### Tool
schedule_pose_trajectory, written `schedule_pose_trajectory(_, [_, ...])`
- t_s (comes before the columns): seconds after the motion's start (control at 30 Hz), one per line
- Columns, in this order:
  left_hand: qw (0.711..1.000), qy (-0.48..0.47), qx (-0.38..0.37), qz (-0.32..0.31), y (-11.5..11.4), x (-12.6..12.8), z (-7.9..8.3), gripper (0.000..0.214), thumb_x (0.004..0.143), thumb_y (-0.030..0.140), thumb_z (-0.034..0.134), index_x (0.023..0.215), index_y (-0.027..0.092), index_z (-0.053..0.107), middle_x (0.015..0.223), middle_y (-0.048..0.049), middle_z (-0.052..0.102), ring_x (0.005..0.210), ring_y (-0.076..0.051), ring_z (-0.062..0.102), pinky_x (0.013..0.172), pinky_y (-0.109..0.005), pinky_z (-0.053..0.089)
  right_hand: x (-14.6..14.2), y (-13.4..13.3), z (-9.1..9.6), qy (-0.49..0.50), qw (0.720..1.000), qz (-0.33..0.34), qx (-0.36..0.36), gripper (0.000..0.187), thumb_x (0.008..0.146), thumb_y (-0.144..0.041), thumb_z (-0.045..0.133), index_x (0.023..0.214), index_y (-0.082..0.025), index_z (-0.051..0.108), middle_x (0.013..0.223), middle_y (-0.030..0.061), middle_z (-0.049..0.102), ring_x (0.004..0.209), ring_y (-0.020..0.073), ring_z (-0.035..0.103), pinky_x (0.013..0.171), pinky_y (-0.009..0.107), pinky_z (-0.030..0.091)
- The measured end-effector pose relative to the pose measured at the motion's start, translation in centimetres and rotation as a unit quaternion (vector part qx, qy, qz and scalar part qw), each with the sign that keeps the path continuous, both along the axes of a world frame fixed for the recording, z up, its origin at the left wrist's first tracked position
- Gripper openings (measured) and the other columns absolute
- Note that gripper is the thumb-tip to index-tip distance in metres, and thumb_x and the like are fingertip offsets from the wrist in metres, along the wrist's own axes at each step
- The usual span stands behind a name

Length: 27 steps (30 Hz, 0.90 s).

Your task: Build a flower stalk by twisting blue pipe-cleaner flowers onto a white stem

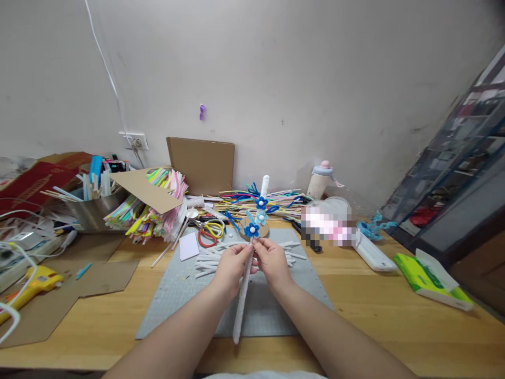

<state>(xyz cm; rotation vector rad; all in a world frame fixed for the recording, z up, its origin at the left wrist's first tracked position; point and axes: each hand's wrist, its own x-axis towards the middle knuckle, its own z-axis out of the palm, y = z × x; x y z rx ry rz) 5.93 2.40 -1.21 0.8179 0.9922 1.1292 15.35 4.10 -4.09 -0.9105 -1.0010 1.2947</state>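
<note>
My left hand [232, 267] and my right hand [273, 261] meet over the middle of the cutting mat [169, 295], fingertips pinched together. Between them they grip a white pipe cleaner strip [241, 310], whose long end hangs down toward me. It cannot be told whether it is one stem or a few side by side. Just beyond my fingertips are blue pipe cleaner flowers [251, 230] with white centres, along a white wrapped stem [265, 185] near a round wooden disc [263, 230]. Several loose white pipe cleaners [207, 263] lie under and behind my hands.
Scissors [213, 231] and white cards [189, 246] lie at the mat's left. Pipe cleaner bundles [152, 223], a metal pot [98, 210] and a yellow glue gun [41, 284] are farther left. A bottle [319, 181] and a green tissue pack [430, 281] are right.
</note>
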Motion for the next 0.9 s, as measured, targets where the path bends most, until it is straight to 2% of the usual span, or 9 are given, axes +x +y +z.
schedule_pose_trajectory(0.13, [1.000, -0.008, 0.001, -0.023, 0.4, -0.3, 0.4, 0.028, 0.061, 0.037, 0.069, 0.066, 0.011, 0.060, 0.056, 0.0009, 0.055, 0.040, -0.004, 0.043, 0.034, -0.015, 0.027, 0.4, 0.0, 0.3, -0.031, 0.999, 0.016, 0.027, 0.028, 0.073, -0.044, 0.057, 0.078, -0.016, 0.059, 0.054, -0.0031, 0.052, 0.042, 0.0115, 0.047, 0.041, 0.024, 0.038])
schedule_pose_trajectory(0.3, [1.000, 0.015, 0.001, 0.000, 0.5, -1.1, 1.3, 0.028, 0.056, 0.035, 0.072, 0.067, 0.011, 0.062, 0.051, 0.0017, 0.054, 0.037, -0.003, 0.041, 0.033, -0.015, 0.022, 1.2, 0.5, 1.2, -0.132, 0.986, 0.006, 0.098, 0.027, 0.077, -0.041, 0.054, 0.076, -0.015, 0.059, 0.069, 0.0016, 0.060, 0.068, 0.0157, 0.054, 0.063, 0.025, 0.040])
schedule_pose_trajectory(0.4, [1.000, 0.025, 0.006, 0.012, 0.7, -1.7, 1.6, 0.030, 0.056, 0.036, 0.072, 0.072, 0.011, 0.064, 0.052, 0.0012, 0.054, 0.037, -0.004, 0.042, 0.033, -0.016, 0.022, 1.9, 0.7, 1.5, -0.209, 0.970, 0.009, 0.122, 0.024, 0.079, -0.039, 0.050, 0.077, -0.016, 0.057, 0.069, 0.0012, 0.058, 0.067, 0.0152, 0.052, 0.062, 0.024, 0.038])
schedule_pose_trajectory(0.47, [0.999, 0.035, 0.011, 0.023, 1.0, -2.2, 1.6, 0.031, 0.056, 0.036, 0.072, 0.072, 0.011, 0.064, 0.051, 0.0013, 0.054, 0.037, -0.004, 0.041, 0.034, -0.016, 0.021, 2.4, 0.5, 1.8, -0.290, 0.946, 0.003, 0.143, 0.021, 0.081, -0.036, 0.047, 0.075, -0.017, 0.056, 0.065, -0.0003, 0.056, 0.063, 0.0140, 0.049, 0.058, 0.023, 0.034])
schedule_pose_trajectory(0.53, [0.996, 0.068, 0.029, 0.043, 1.3, -2.7, 1.3, 0.031, 0.057, 0.038, 0.070, 0.071, 0.011, 0.064, 0.050, 0.0013, 0.054, 0.036, -0.005, 0.040, 0.035, -0.018, 0.021, 2.6, -0.1, 2.3, -0.393, 0.902, -0.012, 0.179, 0.020, 0.084, -0.032, 0.044, 0.075, -0.019, 0.056, 0.063, -0.0011, 0.055, 0.060, 0.0134, 0.048, 0.055, 0.022, 0.030])
schedule_pose_trajectory(0.63, [0.973, 0.197, 0.103, 0.068, 1.6, -3.6, 1.1, 0.026, 0.061, 0.040, 0.066, 0.066, 0.014, 0.065, 0.048, 0.0006, 0.054, 0.038, -0.008, 0.041, 0.038, -0.021, 0.024, 2.5, -1.5, 3.6, -0.554, 0.795, -0.027, 0.247, 0.021, 0.086, -0.025, 0.039, 0.075, -0.020, 0.056, 0.064, -0.0002, 0.057, 0.060, 0.0134, 0.048, 0.053, 0.024, 0.025])
schedule_pose_trajectory(0.7, [0.937, 0.288, 0.183, 0.077, 1.4, -4.2, 1.4, 0.022, 0.065, 0.039, 0.063, 0.062, 0.018, 0.065, 0.049, -0.0001, 0.055, 0.044, -0.011, 0.044, 0.044, -0.022, 0.026, 2.2, -2.4, 4.8, -0.643, 0.709, -0.036, 0.287, 0.020, 0.085, -0.018, 0.039, 0.073, -0.019, 0.055, 0.066, 0.0012, 0.058, 0.060, 0.0140, 0.048, 0.053, 0.026, 0.022])
schedule_pose_trajectory(0.8, [0.876, 0.367, 0.300, 0.088, 0.8, -4.8, 2.2, 0.013, 0.066, 0.032, 0.063, 0.058, 0.022, 0.064, 0.056, -0.0023, 0.057, 0.058, -0.016, 0.047, 0.054, -0.023, 0.028, 1.8, -3.3, 7.1, -0.724, 0.588, -0.046, 0.357, 0.016, 0.079, -0.010, 0.043, 0.071, -0.017, 0.054, 0.068, 0.0043, 0.058, 0.067, 0.0171, 0.046, 0.058, 0.029, 0.023])
schedule_pose_trajectory(0.9, [0.837, 0.409, 0.358, 0.054, 0.0, -5.3, 3.1, 0.015, 0.069, 0.027, 0.059, 0.054, 0.023, 0.060, 0.059, -0.0043, 0.054, 0.063, -0.018, 0.047, 0.060, -0.025, 0.029, 1.9, -3.2, 9.9, -0.748, 0.504, -0.004, 0.433, 0.015, 0.077, -0.008, 0.045, 0.068, -0.016, 0.054, 0.067, 0.0061, 0.058, 0.076, 0.0199, 0.044, 0.069, 0.033, 0.024])
